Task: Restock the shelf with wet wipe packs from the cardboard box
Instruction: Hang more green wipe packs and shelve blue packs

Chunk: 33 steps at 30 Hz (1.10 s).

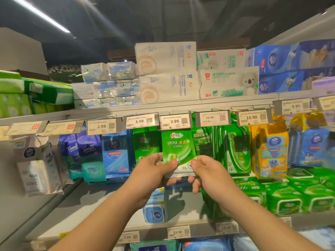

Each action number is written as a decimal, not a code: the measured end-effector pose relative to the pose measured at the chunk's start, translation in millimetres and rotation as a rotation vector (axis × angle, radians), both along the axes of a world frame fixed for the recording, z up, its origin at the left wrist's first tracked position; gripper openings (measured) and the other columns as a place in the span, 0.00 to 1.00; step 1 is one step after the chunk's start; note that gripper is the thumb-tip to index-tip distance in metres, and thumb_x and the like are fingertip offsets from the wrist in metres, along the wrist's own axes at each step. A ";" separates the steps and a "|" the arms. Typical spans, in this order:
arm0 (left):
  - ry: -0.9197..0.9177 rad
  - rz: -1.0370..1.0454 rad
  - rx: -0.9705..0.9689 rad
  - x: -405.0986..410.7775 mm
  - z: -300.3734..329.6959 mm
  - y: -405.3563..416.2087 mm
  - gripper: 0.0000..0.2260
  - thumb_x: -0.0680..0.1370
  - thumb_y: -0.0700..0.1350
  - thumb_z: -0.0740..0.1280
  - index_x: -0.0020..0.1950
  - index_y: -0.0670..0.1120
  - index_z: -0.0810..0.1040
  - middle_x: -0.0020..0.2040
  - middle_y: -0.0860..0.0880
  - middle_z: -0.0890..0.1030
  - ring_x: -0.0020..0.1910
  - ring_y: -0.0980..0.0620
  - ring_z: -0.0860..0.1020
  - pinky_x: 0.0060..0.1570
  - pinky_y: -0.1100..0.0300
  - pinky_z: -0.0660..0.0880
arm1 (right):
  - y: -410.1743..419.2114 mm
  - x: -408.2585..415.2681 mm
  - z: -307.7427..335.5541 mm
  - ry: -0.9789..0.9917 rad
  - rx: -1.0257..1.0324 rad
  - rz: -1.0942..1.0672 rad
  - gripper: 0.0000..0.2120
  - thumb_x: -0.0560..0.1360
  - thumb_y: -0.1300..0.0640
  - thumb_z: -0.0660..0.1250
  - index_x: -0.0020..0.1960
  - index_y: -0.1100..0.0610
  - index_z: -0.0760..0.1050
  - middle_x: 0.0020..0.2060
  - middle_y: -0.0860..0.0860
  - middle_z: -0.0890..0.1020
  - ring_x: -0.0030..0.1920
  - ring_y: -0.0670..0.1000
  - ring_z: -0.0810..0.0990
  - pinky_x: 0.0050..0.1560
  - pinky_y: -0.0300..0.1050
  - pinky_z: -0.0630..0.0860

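A small green wet wipe pack (178,149) stands upright just under the 3.99 price tag (175,121), its top edge at the hanging row. My left hand (154,171) pinches its lower left corner, thumb on the front. My right hand (208,171) pinches its lower right corner the same way. More green packs of the same kind (146,145) hang directly to its left behind it. The cardboard box is out of view.
Blue and teal wipe packs (116,156) hang to the left, larger green packs (233,153) and a yellow pack (270,147) to the right. Green tub packs (290,198) fill the lower shelf at right. A blue pack (154,211) stands below my hands. Tissue bundles (166,73) sit on top.
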<state>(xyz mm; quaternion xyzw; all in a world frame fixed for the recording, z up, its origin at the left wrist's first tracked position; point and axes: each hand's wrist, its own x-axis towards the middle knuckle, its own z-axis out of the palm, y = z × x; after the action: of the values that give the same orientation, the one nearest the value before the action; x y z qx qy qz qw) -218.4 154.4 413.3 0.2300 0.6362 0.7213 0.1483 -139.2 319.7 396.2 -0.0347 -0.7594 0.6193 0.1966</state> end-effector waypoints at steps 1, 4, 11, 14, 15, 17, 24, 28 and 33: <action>-0.022 0.013 0.005 -2.4 0.7 0.8 0.24 0.77 0.42 0.76 0.70 0.37 0.74 0.62 0.38 0.83 0.51 0.45 0.86 0.43 0.58 0.83 | 0.1 -1.6 0.8 -0.004 -0.005 -0.002 0.11 0.86 0.51 0.59 0.53 0.55 0.77 0.33 0.54 0.82 0.28 0.51 0.77 0.38 0.46 0.74; -0.051 0.040 0.004 -8.3 0.7 4.1 0.32 0.75 0.43 0.77 0.75 0.36 0.69 0.64 0.37 0.81 0.48 0.43 0.87 0.40 0.59 0.82 | 0.5 -6.7 1.7 -0.005 -0.037 -0.007 0.11 0.85 0.52 0.59 0.52 0.56 0.77 0.32 0.54 0.81 0.25 0.52 0.75 0.36 0.44 0.73; -0.084 0.039 -0.026 -9.2 -4.0 4.9 0.32 0.76 0.44 0.77 0.75 0.36 0.69 0.63 0.37 0.82 0.47 0.43 0.87 0.37 0.62 0.81 | 1.6 -6.9 -4.5 -0.010 -0.014 -0.003 0.13 0.86 0.52 0.59 0.51 0.58 0.77 0.31 0.53 0.80 0.23 0.53 0.72 0.37 0.48 0.74; -0.105 0.054 -0.029 -10.3 -6.6 5.3 0.33 0.77 0.44 0.77 0.77 0.35 0.67 0.65 0.36 0.80 0.45 0.43 0.87 0.36 0.62 0.81 | 0.7 -9.4 -4.5 -0.010 -0.013 -0.002 0.13 0.85 0.52 0.59 0.51 0.58 0.77 0.31 0.53 0.79 0.23 0.53 0.72 0.37 0.48 0.74; -0.115 0.057 -0.030 -11.9 -6.3 5.8 0.33 0.77 0.43 0.76 0.77 0.35 0.67 0.62 0.36 0.82 0.43 0.44 0.87 0.35 0.62 0.81 | 1.0 -11.6 -3.8 -0.011 -0.023 -0.005 0.12 0.85 0.51 0.60 0.52 0.58 0.77 0.31 0.53 0.79 0.23 0.53 0.72 0.38 0.49 0.74; -0.143 0.070 -0.035 -13.7 -2.7 7.3 0.31 0.78 0.42 0.76 0.77 0.36 0.67 0.58 0.37 0.84 0.42 0.45 0.87 0.34 0.62 0.81 | 1.5 -17.1 -1.9 -0.016 -0.046 -0.015 0.11 0.85 0.50 0.61 0.54 0.57 0.77 0.30 0.53 0.79 0.23 0.53 0.71 0.40 0.53 0.76; -0.220 0.116 -0.107 -19.1 1.8 14.3 0.15 0.78 0.39 0.74 0.61 0.36 0.75 0.55 0.36 0.83 0.39 0.45 0.85 0.31 0.62 0.80 | -1.0 -30.2 -4.1 -0.054 -0.068 -0.086 0.11 0.84 0.50 0.61 0.54 0.56 0.77 0.32 0.55 0.80 0.24 0.53 0.74 0.40 0.49 0.77; -0.252 0.123 -0.110 -25.6 -11.9 16.3 0.20 0.78 0.41 0.75 0.66 0.36 0.74 0.55 0.37 0.82 0.43 0.44 0.83 0.34 0.60 0.80 | -2.1 -31.6 -15.8 -0.104 -0.076 -0.088 0.09 0.84 0.48 0.61 0.57 0.52 0.76 0.37 0.56 0.83 0.27 0.50 0.77 0.41 0.48 0.77; -0.298 0.102 -0.192 -23.9 -29.0 12.7 0.12 0.81 0.48 0.72 0.57 0.39 0.81 0.45 0.41 0.85 0.37 0.47 0.84 0.36 0.58 0.80 | -1.0 -30.2 -27.5 -0.133 -0.115 -0.105 0.12 0.84 0.49 0.63 0.55 0.57 0.77 0.35 0.53 0.81 0.27 0.51 0.78 0.30 0.43 0.72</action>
<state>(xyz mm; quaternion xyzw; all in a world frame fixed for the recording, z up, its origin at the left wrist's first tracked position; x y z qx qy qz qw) -242.3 167.2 384.3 0.0725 0.6840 0.6900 0.2254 -169.4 318.7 368.6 -0.1268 -0.7312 0.6469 0.1754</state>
